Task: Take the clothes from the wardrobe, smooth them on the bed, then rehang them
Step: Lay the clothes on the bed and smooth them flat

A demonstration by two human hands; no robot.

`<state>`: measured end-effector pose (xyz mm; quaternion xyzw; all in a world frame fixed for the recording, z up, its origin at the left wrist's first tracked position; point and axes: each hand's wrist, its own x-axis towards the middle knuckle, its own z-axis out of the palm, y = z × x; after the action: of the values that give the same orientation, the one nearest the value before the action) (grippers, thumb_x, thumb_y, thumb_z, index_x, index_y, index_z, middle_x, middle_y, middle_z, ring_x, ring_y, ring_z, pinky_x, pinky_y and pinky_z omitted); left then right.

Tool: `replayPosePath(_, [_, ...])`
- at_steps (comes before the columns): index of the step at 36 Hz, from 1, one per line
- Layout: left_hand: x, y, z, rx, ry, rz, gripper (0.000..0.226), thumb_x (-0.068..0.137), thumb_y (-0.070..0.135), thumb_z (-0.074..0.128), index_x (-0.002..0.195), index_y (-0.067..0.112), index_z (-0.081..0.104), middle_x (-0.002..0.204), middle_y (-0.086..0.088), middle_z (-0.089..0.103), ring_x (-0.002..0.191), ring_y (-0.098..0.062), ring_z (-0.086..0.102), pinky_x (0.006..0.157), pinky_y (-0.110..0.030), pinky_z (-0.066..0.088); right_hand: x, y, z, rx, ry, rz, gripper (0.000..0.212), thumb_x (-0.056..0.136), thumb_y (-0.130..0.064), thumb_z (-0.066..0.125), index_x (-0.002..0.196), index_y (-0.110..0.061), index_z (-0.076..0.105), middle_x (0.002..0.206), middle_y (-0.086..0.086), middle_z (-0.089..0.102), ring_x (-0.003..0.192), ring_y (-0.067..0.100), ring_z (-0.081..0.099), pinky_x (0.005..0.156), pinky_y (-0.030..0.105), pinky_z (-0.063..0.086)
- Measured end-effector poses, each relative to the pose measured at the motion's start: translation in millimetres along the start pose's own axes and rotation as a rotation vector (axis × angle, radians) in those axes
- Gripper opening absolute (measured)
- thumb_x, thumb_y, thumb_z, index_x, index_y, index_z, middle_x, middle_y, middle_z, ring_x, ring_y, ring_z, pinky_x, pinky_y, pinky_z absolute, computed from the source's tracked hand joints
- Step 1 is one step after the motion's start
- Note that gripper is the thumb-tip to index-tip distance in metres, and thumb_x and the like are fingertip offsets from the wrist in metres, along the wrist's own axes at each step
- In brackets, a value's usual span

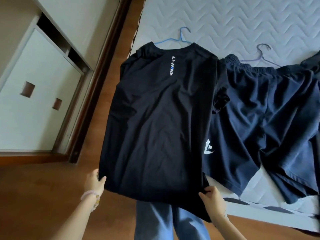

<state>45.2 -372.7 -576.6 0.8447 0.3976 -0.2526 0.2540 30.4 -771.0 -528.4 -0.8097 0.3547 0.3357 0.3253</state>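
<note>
A matt black cloth shirt lies on a quilted white mattress, beside glossy brown wood floor at lower left.

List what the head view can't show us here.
Head view:
Blue hanger: lower part hidden by the black T-shirt.
Purple hanger: lower part under the navy shorts.
White print on shorts: partly covered by the T-shirt.
Dark garment, far right: cut by frame edge.
</note>
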Motion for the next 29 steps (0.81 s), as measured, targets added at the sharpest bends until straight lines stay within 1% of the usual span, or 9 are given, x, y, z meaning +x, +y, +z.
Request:
replayPosePath(6, [-13.5, 23.1, -2.4, -0.095, -0.014, -0.139, 0.035, 0.095, 0.015, 0.052, 0.124, -0.005, 0.046, 0.117, -0.024, 0.06, 0.104, -0.04, 0.058, 0.083, -0.043, 0.045, 2.9, 9.2, 2.6, 0.096, 0.163, 0.06, 0.025, 0.083, -0.016, 0.066, 0.093, -0.013, 0.043, 0.085, 0.005, 0.056, 0.079, 0.026, 0.053, 0.068, 0.034, 0.041])
replayPosePath(9, [-14.1, 18.7, -7.2, -0.043, -0.078, -0.122, 0.032, 0.097, 0.018, 0.048, 0.106, -0.012, 0.051, 0.106, -0.027, 0.06, 0.087, -0.037, 0.056, 0.083, -0.045, 0.045, 7.1, 11.9, -0.7, 0.042, 0.134, 0.074, 0.019, 0.084, -0.02, 0.066, 0.072, -0.016, 0.051, 0.078, 0.008, 0.058, 0.073, 0.024, 0.052, 0.07, 0.037, 0.044])
replayPosePath(13, [-14.8, 4.3, -24.2, -0.048, -0.083, -0.156, 0.039, 0.099, 0.021, 0.045, 0.125, -0.007, 0.048, 0.126, -0.024, 0.055, 0.112, -0.041, 0.054, 0.091, -0.042, 0.043, 1.9, 12.5, -3.1, -0.055, 0.078, 0.023, 0.027, 0.082, -0.021, 0.064, 0.058, -0.019, 0.051, 0.074, 0.006, 0.056, 0.07, 0.023, 0.051, 0.063, 0.033, 0.038])
replayPosePath(15, [-11.1, -1.9, -35.5, -0.06, -0.091, -0.176, 0.036, 0.1, 0.022, 0.042, 0.119, -0.007, 0.047, 0.121, -0.024, 0.056, 0.107, -0.039, 0.055, 0.091, -0.043, 0.042, -6.2, 10.1, 0.4, -0.032, 0.011, -0.007, 0.031, 0.08, -0.016, 0.062, 0.058, -0.014, 0.04, 0.065, 0.002, 0.048, 0.061, 0.02, 0.044, 0.059, 0.033, 0.036])
replayPosePath(18, [-5.4, -4.9, -50.8, -0.089, -0.155, -0.174, 0.025, 0.1, 0.019, 0.044, 0.106, -0.004, 0.05, 0.115, -0.022, 0.056, 0.096, -0.033, 0.054, 0.082, -0.036, 0.038, -19.0, 11.0, 5.1, 0.066, -0.085, 0.03, 0.023, 0.082, -0.005, 0.06, 0.067, -0.008, 0.044, 0.063, -0.001, 0.053, 0.059, 0.017, 0.052, 0.056, 0.027, 0.041])
replayPosePath(20, [0.2, -8.2, -56.4, -0.083, -0.196, -0.153, 0.024, 0.099, 0.019, 0.046, 0.101, -0.004, 0.052, 0.109, -0.022, 0.059, 0.093, -0.033, 0.055, 0.078, -0.035, 0.036, -22.1, 19.7, 6.7, 0.182, -0.054, 0.115, 0.009, 0.083, -0.008, 0.064, 0.082, -0.01, 0.055, 0.079, 0.006, 0.068, 0.078, 0.022, 0.065, 0.07, 0.034, 0.05])
replayPosePath(22, [5.0, -10.4, -59.5, -0.033, -0.246, -0.132, 0.024, 0.098, 0.02, 0.048, 0.093, -0.003, 0.052, 0.095, -0.017, 0.06, 0.088, -0.032, 0.057, 0.072, -0.033, 0.033, -24.5, 27.8, 6.8, 0.211, 0.026, 0.175, 0.009, 0.084, -0.015, 0.066, 0.088, -0.015, 0.059, 0.087, 0.007, 0.07, 0.085, 0.025, 0.065, 0.072, 0.035, 0.047])
replayPosePath(25, [9.6, -5.9, -59.4, 0.117, -0.312, -0.092, 0.021, 0.097, 0.021, 0.05, 0.095, 0.0, 0.053, 0.098, -0.011, 0.06, 0.098, -0.029, 0.058, 0.073, -0.032, 0.034, -28.9, 28.6, 6.7, 0.087, 0.086, 0.209, 0.011, 0.084, -0.017, 0.065, 0.075, -0.018, 0.058, 0.074, 0.004, 0.064, 0.079, 0.026, 0.06, 0.059, 0.029, 0.037])
replayPosePath(29, [5.0, 18.9, -62.8, 0.238, -0.276, -0.101, 0.006, 0.096, 0.012, 0.045, 0.093, 0.008, 0.047, 0.086, -0.009, 0.056, 0.072, -0.025, 0.054, 0.06, -0.029, 0.036, -34.8, 13.5, 10.8, -0.078, -0.028, 0.282, 0.017, 0.076, -0.018, 0.058, 0.065, -0.023, 0.046, 0.066, -0.002, 0.054, 0.068, 0.022, 0.054, 0.053, 0.027, 0.033])
